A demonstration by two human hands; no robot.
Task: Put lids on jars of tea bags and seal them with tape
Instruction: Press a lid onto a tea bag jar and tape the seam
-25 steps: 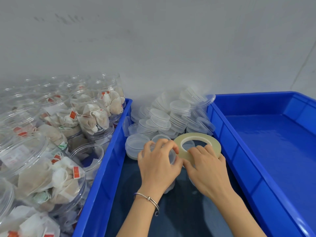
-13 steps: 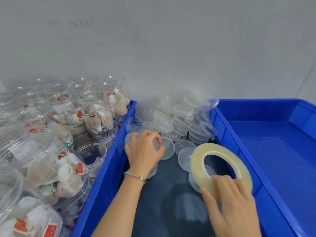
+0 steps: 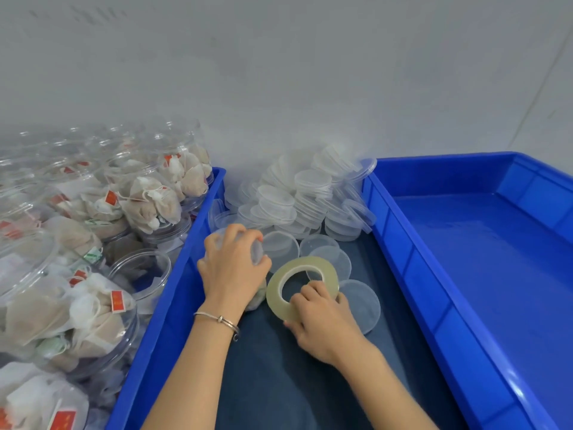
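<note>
Our left hand (image 3: 234, 265): fingers curled over the jar (image 3: 248, 252) | our right hand (image 3: 322, 321): fingers pinching the tape roll (image 3: 302, 282), tilted, just right of the jar | lid pile (image 3: 297, 197) behind the jar | open jars of tea bags (image 3: 93, 231) left of it | blue tray (image 3: 465, 259) to its right

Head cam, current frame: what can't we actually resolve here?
- Jar under the left hand: mostly covered by the hand; lid seating not visible.
- Tape roll free end: hidden by the right hand fingers.
- Jars of tea bags at left: cut off by the frame edge; tag print too blurry.
- Lid pile: overlapping clear plastic, uncountable.
</note>
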